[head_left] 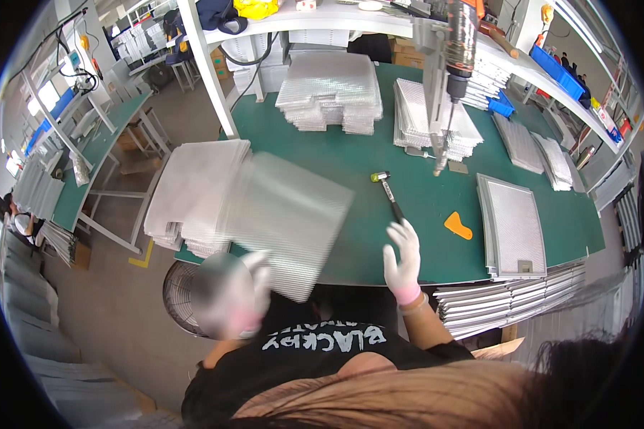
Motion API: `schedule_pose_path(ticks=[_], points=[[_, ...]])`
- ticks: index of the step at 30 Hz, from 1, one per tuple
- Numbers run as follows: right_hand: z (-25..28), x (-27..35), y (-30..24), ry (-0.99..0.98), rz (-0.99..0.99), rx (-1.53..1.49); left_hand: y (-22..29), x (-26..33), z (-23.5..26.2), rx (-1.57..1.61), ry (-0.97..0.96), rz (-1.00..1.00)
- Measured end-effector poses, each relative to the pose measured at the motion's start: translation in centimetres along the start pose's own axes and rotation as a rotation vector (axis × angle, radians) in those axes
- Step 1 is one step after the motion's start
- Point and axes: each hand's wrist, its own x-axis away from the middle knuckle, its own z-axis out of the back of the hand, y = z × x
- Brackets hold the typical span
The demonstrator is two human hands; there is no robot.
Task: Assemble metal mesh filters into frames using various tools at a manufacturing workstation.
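A silvery mesh sheet lies slantwise across the left of the green table, its near corner past the front edge and its far left part smeared by motion. My left hand, in a white glove, is closed on the sheet's near left edge; blur hides part of the fingers. My right hand, also gloved, is open at the table's front edge, fingers stretched upward and holding nothing. Just beyond its fingertips is a small hammer with a dark handle. An orange scraper rests to its right.
Stacked mesh sheets stand at left and at the back. A framed mesh panel lies at right, above a pile of metal frames. A power screwdriver hangs over the table. A round fan stands below the left edge.
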Motion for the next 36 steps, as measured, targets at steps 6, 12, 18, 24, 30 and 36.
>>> schedule_pose_path(ticks=[6, 12, 18, 24, 30, 36], points=[[-6.8, -1.1, 5.6, -0.839, 0.137, 0.336, -3.9, 2.5, -9.5, -0.637, -0.989, -0.268], [-8.8, -7.8, 5.8, -0.867, 0.478, 0.361, -4.5, -5.5, -7.2, -0.795, -0.867, -0.281], [-10.6, -30.0, 9.7, 0.163, 0.152, 0.463, -12.0, -7.3, -9.5, -0.92, -0.693, -0.171], [-12.7, -37.8, 4.6, -0.51, -0.729, 0.678, -11.8, -7.1, -9.0, -0.878, -0.674, -0.113], [-13.6, -38.8, 5.9, -0.475, -0.748, 0.648, -12.1, -7.3, -8.6, -0.851, -0.652, -0.126], [-13.8, -38.8, 3.8, -0.449, -0.654, 0.801, -11.8, -7.4, -8.6, -0.85, -0.643, -0.165]])
